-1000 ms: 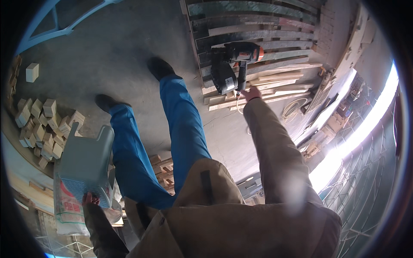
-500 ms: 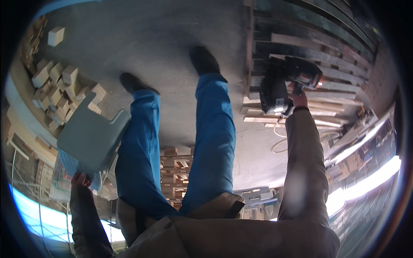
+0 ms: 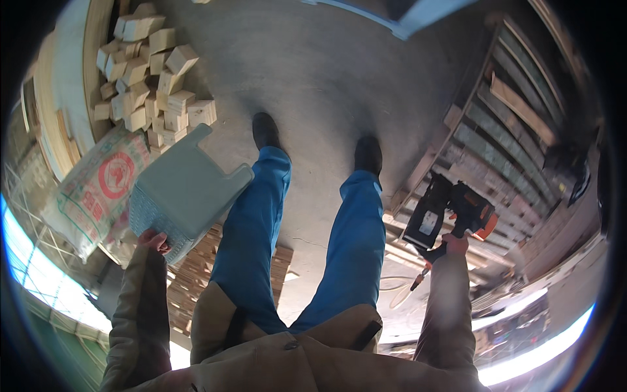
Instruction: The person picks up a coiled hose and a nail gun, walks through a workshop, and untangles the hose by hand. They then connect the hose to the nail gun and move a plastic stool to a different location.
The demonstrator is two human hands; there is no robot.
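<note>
At my left side, my left hand (image 3: pixel 155 241) grips the edge of a grey plastic stool (image 3: pixel 186 173). Its smooth, notched side faces up and a textured panel shows near my fingers, which are partly hidden. On the right, my right hand (image 3: pixel 455 244) is wrapped round the handle of a black and orange nail gun (image 3: pixel 475 208). A pale air hose (image 3: pixel 392 300) hangs by a fitting under the gun. The nail gun is held over the near end of a slatted wooden pallet (image 3: pixel 503 147); whether it touches the slats I cannot tell.
A heap of cut wooden blocks (image 3: pixel 140 85) lies on the floor at the far left. Beside it rests a printed white sack (image 3: pixel 98 186). A pale blue bar (image 3: pixel 428 16) crosses the far edge. Stacked wood (image 3: pixel 196 281) stands behind my legs.
My view has turned, and the block heap and pallet have shifted in it. My feet have stepped on. Both hands keep hold of the stool and the nail gun; the sack now shows fully.
</note>
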